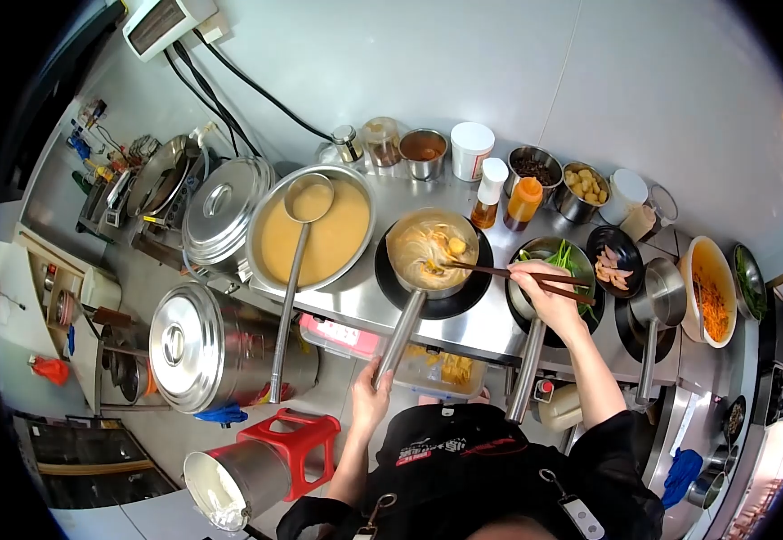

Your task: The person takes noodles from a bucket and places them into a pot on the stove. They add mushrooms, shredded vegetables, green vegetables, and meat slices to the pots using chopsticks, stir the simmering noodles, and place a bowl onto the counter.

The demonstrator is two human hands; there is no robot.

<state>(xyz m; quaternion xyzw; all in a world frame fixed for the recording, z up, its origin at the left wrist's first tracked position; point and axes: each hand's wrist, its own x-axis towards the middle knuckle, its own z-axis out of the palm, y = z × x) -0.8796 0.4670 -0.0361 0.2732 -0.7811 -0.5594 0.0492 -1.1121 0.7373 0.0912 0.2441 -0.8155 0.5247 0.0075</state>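
My left hand (pixel 372 393) is closed round the long metal handle of a saucepan (pixel 403 336), which sits on a round black burner (pixel 446 311). Inside the pan is a pale broth with noodles (pixel 429 256) and a yellow piece. In my right hand (pixel 545 295) is a pair of dark wooden chopsticks (pixel 502 272), their tips dipped into the noodles. Just beneath that hand, a second saucepan (pixel 528 364) with green vegetables (pixel 557 256) rests on another burner, its handle pointing towards me.
Left stands a wide bowl of cloudy broth (pixel 270 243) with a ladle (pixel 294 279) across it. Sauce bottles (pixel 523 203) and seasoning pots (pixel 424 155) line the wall. Rightward are a black bowl of meat slices (pixel 613 261), another saucepan (pixel 659 292) and a tub of shredded carrot (pixel 709 310).
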